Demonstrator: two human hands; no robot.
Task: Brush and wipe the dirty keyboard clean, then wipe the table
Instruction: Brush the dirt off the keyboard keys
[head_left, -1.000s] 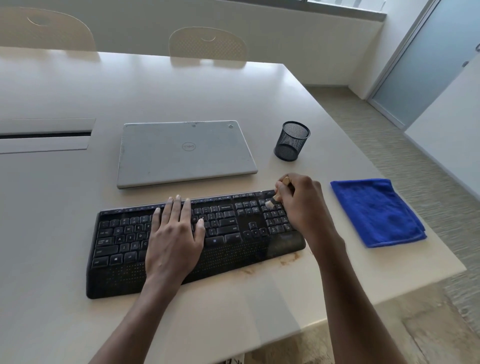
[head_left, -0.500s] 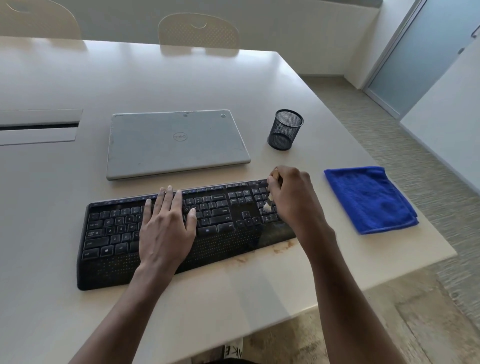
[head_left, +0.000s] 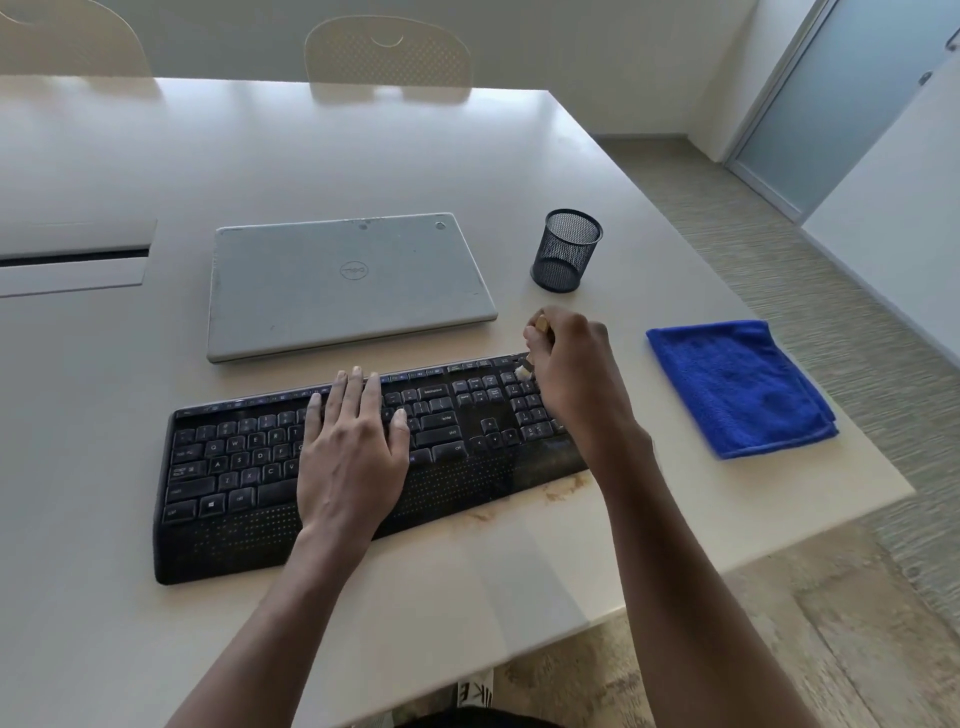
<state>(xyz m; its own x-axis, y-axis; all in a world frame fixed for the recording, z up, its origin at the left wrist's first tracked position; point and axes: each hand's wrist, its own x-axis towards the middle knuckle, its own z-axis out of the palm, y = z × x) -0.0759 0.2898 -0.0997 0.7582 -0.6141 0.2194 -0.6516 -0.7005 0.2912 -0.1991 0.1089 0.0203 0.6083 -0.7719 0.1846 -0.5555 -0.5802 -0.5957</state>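
Centre-right of the frame, right hand (head_left: 571, 374): my fingers are curled round a small brush (head_left: 524, 370), wooden handle end poking up above the knuckles, pale bristles down on the top corner of the number pad.
Left hand (head_left: 353, 447): flat, fingers straight, pressing on the middle keys; I read it as a brace.
Keyboard (head_left: 234, 467): black, lying across the lower middle of the counter (head_left: 415, 156), near its front edge; a brownish stain (head_left: 563, 488) runs along its lower right edge.
Handling: I judge it light and rigid, apt to skate under brush strokes; I would hold it by the palm rest, not the keycaps.
Blue cloth (head_left: 737, 389): folded, right of the keyboard, apart from it; soft and limp.
Writing: Dell logo on the closed laptop (head_left: 343, 286) behind the keyboard; legends Q, W, E, R, "enter", "shift" readable.
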